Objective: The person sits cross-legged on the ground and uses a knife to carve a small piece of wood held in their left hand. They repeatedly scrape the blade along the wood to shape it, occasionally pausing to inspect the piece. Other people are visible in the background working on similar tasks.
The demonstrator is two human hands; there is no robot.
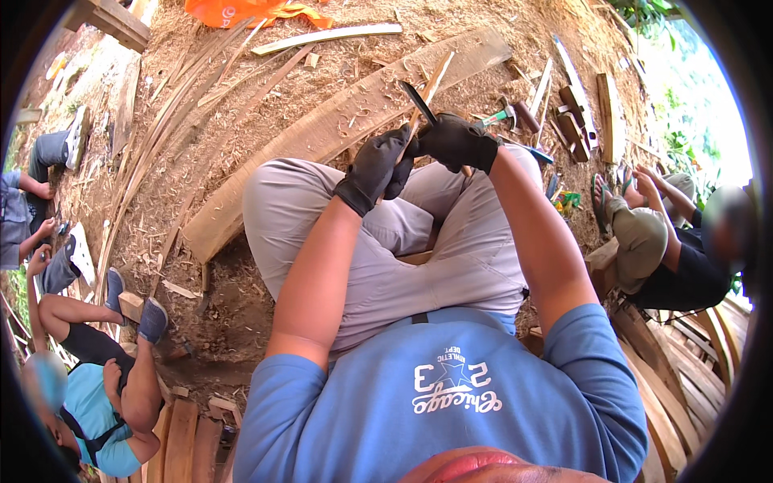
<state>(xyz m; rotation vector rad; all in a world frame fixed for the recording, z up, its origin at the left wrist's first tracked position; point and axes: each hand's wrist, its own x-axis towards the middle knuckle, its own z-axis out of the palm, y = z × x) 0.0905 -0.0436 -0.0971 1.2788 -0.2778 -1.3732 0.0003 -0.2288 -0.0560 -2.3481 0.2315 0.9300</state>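
Note:
Both my hands wear dark gloves and meet above my crossed legs. My left hand is closed around a thin, pale wood strip that slants up and away to the right. Closed in my right hand is a knife, its dark blade angled up to the left, close beside the strip. The fingers of the two hands overlap, so the knife's handle and the strip's lower part are mostly hidden. Just beyond my right hand lies a hammer-like tool with green on it.
A broad wooden plank crosses the shavings-covered ground before me. Dark wooden blocks lie at the right, near a beam. An orange bag lies at the far side. People sit at left and right; boards are stacked behind them.

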